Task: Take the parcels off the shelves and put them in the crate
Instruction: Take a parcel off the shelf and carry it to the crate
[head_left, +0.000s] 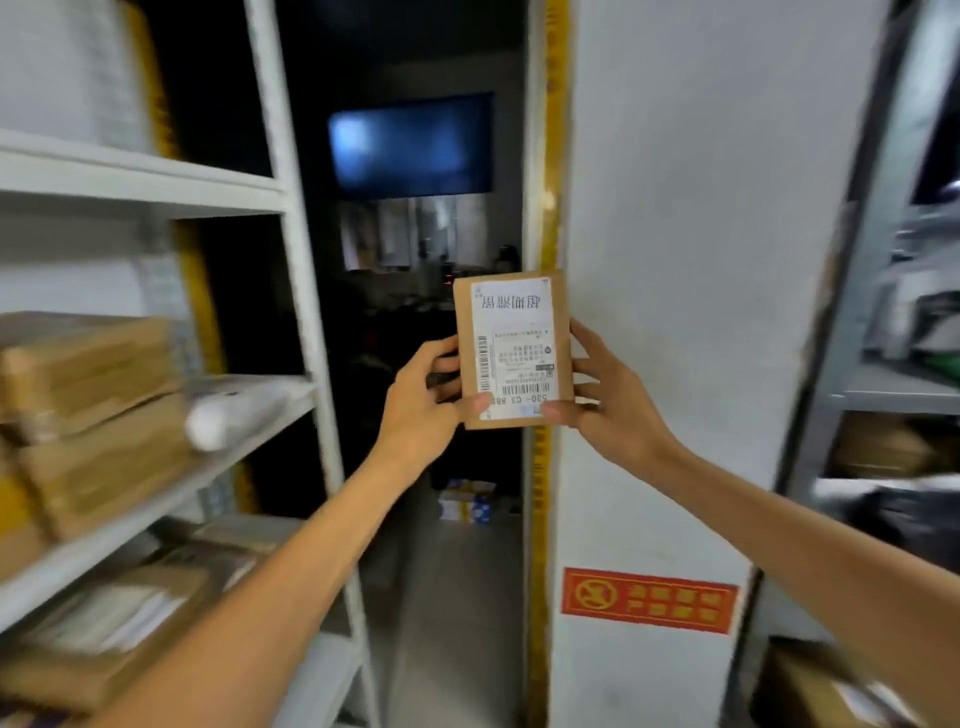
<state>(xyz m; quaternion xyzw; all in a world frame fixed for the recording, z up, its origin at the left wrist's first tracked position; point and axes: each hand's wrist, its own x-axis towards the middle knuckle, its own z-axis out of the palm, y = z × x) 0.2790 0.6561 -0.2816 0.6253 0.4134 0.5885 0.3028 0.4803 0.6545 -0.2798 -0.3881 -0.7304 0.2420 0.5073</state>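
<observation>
Head view: one small parcel (511, 348) sits in the middle of the frame, held up in the air by two hands in front of the edge of a white pillar (675, 234). It is a flat, rectangular box of plain brown cardboard, standing on its short end. A white shipping label covers most of its front; the print and the barcodes read upside down.

The left hand (423, 402) pinches the parcel's lower left corner, thumb on the label, fingers curled at the side edge. The right hand (608, 400) grips the lower right corner the same way, thumb in front, fingers along the right edge.

Two shelf racks show. The white rack (291, 260) at the left of the frame carries blurred brown boxes (93, 395), at least two stacked on the middle shelf, with a white plastic-wrapped packet (228, 415) beside them. The grey rack (878, 389) fills the right edge, its contents too blurred to tell.

One red rectangular sign (649, 600) is stuck low on the pillar, a yellow strip (548, 182) runs down the pillar's corner, and one dark screen (410, 143) hangs at upper centre.
</observation>
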